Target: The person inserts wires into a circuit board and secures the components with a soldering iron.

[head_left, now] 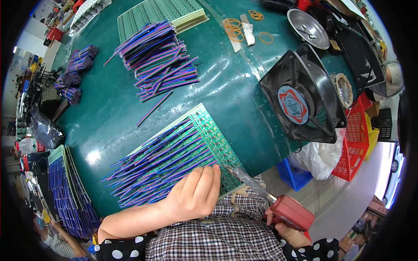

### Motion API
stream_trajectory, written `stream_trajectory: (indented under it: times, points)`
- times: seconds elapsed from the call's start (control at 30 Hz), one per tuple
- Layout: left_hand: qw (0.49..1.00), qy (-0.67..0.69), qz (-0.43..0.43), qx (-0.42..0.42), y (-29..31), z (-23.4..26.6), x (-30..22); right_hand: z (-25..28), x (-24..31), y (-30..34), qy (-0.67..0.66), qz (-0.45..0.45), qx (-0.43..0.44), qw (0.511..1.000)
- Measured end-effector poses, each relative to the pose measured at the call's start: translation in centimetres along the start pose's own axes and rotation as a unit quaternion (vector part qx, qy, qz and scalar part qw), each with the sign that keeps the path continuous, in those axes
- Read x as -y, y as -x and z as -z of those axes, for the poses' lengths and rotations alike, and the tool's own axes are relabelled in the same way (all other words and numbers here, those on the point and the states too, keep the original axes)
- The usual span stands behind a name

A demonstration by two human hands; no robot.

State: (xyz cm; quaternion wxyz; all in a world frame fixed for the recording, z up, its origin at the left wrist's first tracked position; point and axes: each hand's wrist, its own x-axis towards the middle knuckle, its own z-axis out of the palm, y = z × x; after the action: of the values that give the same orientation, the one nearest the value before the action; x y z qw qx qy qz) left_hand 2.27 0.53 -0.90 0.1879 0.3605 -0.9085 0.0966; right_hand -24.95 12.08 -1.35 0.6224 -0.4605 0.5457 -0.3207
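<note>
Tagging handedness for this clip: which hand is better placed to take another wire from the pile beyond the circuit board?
Left, most likely: the left hand is nearer the wire pile, while the right hand, farther off, is occupied gripping the red-handled soldering tool.

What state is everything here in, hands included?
Left hand: fingers closed, seemingly on one of the wires
Right hand: gripping the soldering iron
Soldering iron: held, tip near the circuit board; heat can't be seen
Circuit board: flat, partly covered by wires
Wire pile: loose, some wires crossing
Wire bundles: gathered together
Fan: standing on edge; whether it spins is unclear
Metal bowl: open side up
Rubber bands: loose, unstretched
</note>
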Motion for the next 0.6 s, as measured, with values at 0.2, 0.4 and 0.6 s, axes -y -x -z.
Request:
stream_trajectory:
  times: [0.2,0.4,0.6]
  points:
    - [1.000,0.013,0.004,-0.002,0.1,0.0,0.0,-1.2,0.2,-0.3,0.013,0.040,-0.073,0.996]
    - [1.000,-0.005,-0.023,0.020,-0.1,0.2,0.3,-1.1,-2.5,0.9,0.116,0.068,-0.122,0.983]
    - [0.999,-0.027,-0.019,0.017,0.1,0.0,-0.1,0.2,-4.1,2.1,0.086,0.067,-0.073,0.991]
